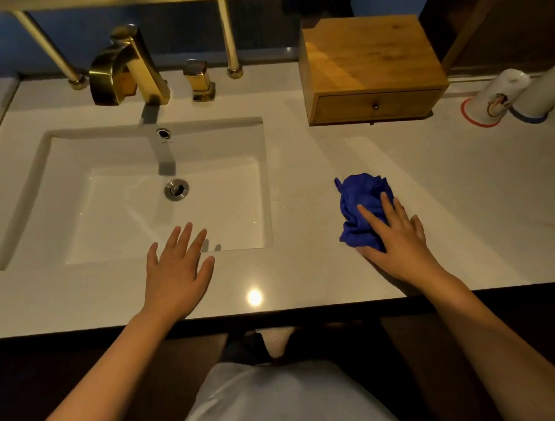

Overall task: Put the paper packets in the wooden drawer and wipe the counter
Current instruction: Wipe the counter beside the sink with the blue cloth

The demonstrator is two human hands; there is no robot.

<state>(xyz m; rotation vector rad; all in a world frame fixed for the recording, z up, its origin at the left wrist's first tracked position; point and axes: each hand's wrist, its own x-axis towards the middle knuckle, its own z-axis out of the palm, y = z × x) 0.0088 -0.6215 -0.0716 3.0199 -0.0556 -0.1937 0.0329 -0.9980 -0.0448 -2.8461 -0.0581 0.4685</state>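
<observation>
Fingers [377, 213] flat on 1 cloth [359, 204]

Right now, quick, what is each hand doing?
Left hand: open, fingers spread, holding nothing, at the sink's front edge.
Right hand: flat on the blue cloth, pressing it to the counter.

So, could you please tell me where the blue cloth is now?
The blue cloth lies on the white counter right of the sink, under the right hand.
</observation>
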